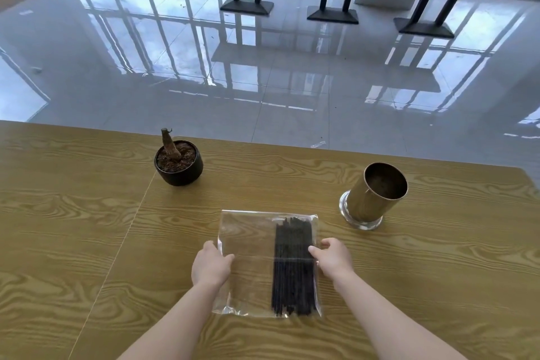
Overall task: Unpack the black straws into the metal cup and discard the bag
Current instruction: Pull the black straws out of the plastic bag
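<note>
Bag (251, 237) lies flat on the table (87, 228) directly in front of me, straws (293, 269) bunched lengthwise along its right side, left half clear film only. Left hand (211, 266) pinches the bag's left edge, thumb on top, fingers curled at or under the edge. Right hand (333, 257) pinches the right edge the same way, thumb lying over the film beside the straws. Cup (371, 199) stands beyond and to the right, apart from the bag, mouth open; no straws seen in it. Pot (179, 166) sits far left, out of the way. Judgement: load is light; film is thin, slick and floppy, and will sag once lifted. Straws are stiff but loose and likely to slide toward the lower end. Best hold: the film edges for opening, then the bundle at mid-length through the film. Cannot tell which end opens.
</note>
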`<move>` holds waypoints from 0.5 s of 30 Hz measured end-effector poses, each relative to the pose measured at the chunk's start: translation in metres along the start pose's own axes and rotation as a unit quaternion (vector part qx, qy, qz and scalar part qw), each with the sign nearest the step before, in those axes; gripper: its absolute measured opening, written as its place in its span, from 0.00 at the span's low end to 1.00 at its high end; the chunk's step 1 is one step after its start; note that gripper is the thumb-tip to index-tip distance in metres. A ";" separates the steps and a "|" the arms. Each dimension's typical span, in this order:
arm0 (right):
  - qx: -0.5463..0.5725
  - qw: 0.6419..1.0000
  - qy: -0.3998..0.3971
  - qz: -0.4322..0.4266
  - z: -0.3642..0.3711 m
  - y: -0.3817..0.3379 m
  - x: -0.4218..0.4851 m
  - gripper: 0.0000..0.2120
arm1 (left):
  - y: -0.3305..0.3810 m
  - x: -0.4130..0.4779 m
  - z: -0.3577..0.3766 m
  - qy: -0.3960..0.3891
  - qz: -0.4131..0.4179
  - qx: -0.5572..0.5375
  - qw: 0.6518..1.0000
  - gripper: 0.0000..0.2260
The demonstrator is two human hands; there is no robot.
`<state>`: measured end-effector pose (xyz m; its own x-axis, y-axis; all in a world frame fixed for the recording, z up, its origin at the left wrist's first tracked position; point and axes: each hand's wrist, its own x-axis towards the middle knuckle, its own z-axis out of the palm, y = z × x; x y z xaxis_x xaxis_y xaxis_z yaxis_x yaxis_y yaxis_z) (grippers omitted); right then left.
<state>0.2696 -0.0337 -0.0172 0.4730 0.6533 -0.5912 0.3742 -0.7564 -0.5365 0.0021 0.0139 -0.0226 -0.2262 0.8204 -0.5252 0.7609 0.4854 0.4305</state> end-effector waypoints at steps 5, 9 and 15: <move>0.064 0.996 -0.057 -0.004 0.001 0.003 -0.002 0.09 | -0.007 0.000 0.000 -0.001 -0.014 -0.067 0.998 0.10; 0.112 0.992 -0.056 -0.003 -0.003 0.005 -0.007 0.05 | -0.006 -0.005 -0.006 0.015 -0.028 -0.139 0.990 0.05; 0.262 0.963 -0.054 -0.036 -0.017 -0.012 -0.018 0.04 | -0.007 -0.001 -0.015 -0.007 -0.028 -0.302 0.953 0.04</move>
<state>0.2701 -0.0370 0.0108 0.3649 0.7244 -0.5848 -0.0647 -0.6069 -0.7922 -0.0117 0.0145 -0.0144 -0.2442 0.7860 -0.5680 0.2572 0.6173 0.7435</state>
